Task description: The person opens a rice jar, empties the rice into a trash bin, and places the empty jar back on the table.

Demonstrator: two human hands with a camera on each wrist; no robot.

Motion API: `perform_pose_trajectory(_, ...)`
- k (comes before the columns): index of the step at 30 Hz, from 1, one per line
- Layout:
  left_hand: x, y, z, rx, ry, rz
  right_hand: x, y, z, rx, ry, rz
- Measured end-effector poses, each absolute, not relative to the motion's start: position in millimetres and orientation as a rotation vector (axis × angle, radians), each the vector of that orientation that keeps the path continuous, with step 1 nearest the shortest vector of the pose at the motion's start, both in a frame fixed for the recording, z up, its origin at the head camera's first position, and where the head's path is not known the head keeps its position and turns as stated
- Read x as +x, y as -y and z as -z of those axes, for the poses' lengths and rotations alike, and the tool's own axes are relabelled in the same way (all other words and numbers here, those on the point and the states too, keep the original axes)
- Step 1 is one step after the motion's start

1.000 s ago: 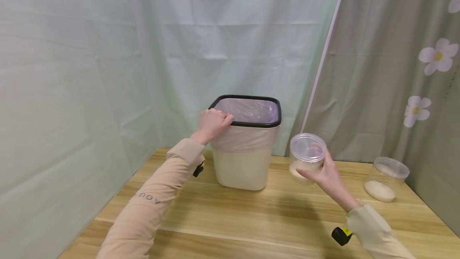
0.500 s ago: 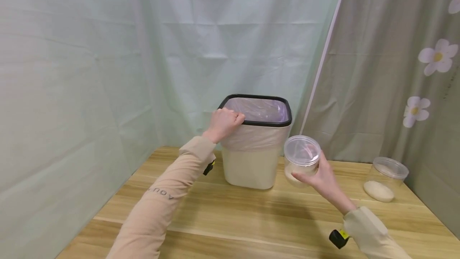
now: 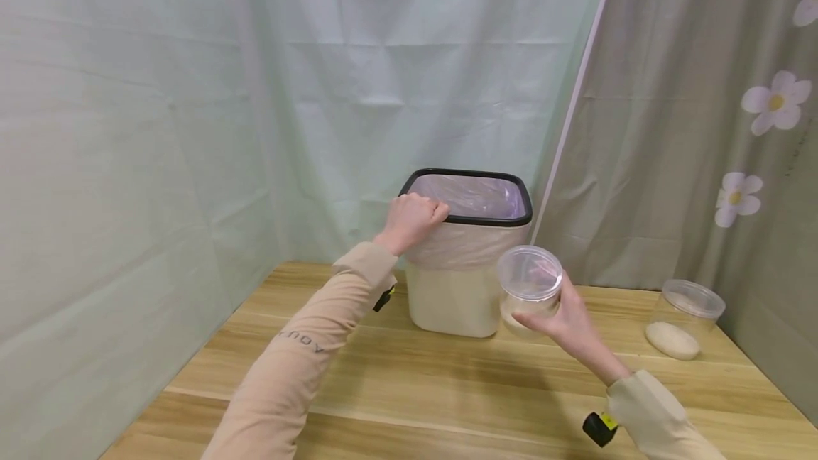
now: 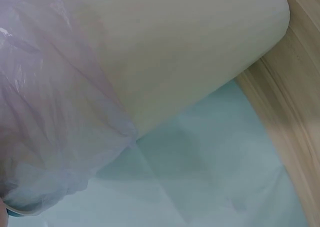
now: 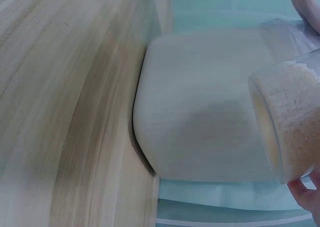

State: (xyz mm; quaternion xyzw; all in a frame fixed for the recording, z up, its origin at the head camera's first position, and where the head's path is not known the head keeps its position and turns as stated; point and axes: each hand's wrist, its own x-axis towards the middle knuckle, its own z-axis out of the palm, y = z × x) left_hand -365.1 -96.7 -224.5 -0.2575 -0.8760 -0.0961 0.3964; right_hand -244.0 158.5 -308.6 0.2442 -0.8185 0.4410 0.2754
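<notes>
A cream trash bin stands on the table, with a black rim and a thin plastic liner folded over its outside. My left hand grips the rim at the front left corner, fingers curled over it. In the left wrist view the liner and bin wall fill much of the picture. Just right of the bin, my right hand holds a clear round jar, thumb in front. Whitish rice shows inside it in the right wrist view.
A second clear jar, with a low layer of whitish grains, stands at the right on the wooden table. Pale curtains hang behind and on the left, and a grey curtain with flowers hangs on the right.
The bin has slid to the right along the table, and my left hand on its rim has moved with it. My right hand has brought the jar slightly left and down, closer to the bin.
</notes>
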Motion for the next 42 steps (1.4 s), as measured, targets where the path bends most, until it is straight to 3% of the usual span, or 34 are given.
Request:
perform_pose_trajectory(28,-359.6,58.7,220.7,-0.689,2.185,0.182,-240.1,-161.6,311.8,0.720,2.190,-1.204)
perform_pose_trajectory(42,-356.5,60.5,219.4,-0.658,2.271,0.207,-237.5,-158.5,311.1,0.708,2.211,-1.196)
